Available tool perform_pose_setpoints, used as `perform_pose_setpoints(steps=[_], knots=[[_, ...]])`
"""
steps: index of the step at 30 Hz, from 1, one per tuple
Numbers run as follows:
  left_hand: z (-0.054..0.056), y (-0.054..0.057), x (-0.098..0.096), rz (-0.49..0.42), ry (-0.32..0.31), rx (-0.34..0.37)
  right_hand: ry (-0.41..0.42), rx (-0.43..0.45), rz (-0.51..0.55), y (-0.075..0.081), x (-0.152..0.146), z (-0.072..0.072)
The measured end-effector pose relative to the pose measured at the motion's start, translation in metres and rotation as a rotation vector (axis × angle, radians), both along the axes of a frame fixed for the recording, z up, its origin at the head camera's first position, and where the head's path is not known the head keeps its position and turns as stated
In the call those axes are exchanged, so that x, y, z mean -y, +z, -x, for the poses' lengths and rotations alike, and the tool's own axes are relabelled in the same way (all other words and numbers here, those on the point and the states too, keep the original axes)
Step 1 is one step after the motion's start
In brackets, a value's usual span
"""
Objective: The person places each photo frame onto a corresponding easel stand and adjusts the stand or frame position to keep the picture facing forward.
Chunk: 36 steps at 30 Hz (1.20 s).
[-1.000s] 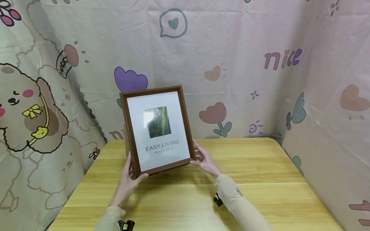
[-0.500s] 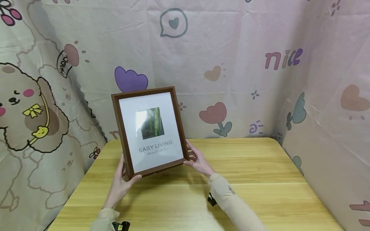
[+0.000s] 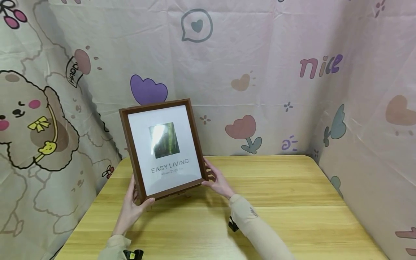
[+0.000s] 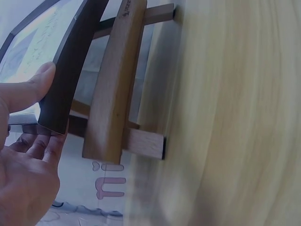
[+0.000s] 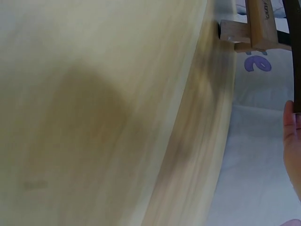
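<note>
Both hands hold a brown picture frame (image 3: 166,145), tilted, with a white sheet reading "EASY LIVING" behind its glossy front. At its lower left corner my left hand (image 3: 128,213) grips it, thumb over the front edge and fingers round the side and back. My right hand (image 3: 221,183) grips the lower right corner in the same way. Below and behind the frame stands a wooden tabletop easel (image 4: 113,99), its feet on the table. In the left wrist view the frame's bottom edge is apart from the easel's ledge; the head view hides most of the easel.
The light wood table (image 3: 286,209) reaches back to a printed cloth (image 3: 208,65) hanging behind it. More cloth hangs along the left and right sides. Each forearm wears a dark wrist device (image 3: 134,254) near the sleeve cuff.
Both hands have carried the frame to the left and slightly down, still tilted. The grip at both lower corners stays the same.
</note>
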<state>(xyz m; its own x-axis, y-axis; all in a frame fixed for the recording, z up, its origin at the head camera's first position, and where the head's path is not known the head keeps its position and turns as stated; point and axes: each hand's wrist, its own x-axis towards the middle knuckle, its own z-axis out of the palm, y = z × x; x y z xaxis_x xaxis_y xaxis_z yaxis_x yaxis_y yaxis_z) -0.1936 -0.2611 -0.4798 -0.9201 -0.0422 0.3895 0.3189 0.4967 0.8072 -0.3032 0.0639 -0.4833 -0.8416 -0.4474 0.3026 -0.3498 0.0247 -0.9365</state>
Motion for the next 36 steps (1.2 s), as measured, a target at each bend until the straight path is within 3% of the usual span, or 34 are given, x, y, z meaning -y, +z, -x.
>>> perform_pose_setpoints(steps=[19,36], knots=[[0.0,-0.009,0.013,-0.031,0.011,-0.039,-0.047,0.056,-0.007,-0.008,0.02,-0.001],[-0.003,-0.018,0.025,-0.038,0.054,-0.048,-0.061,-0.003,-0.034,-0.015,0.039,0.002]])
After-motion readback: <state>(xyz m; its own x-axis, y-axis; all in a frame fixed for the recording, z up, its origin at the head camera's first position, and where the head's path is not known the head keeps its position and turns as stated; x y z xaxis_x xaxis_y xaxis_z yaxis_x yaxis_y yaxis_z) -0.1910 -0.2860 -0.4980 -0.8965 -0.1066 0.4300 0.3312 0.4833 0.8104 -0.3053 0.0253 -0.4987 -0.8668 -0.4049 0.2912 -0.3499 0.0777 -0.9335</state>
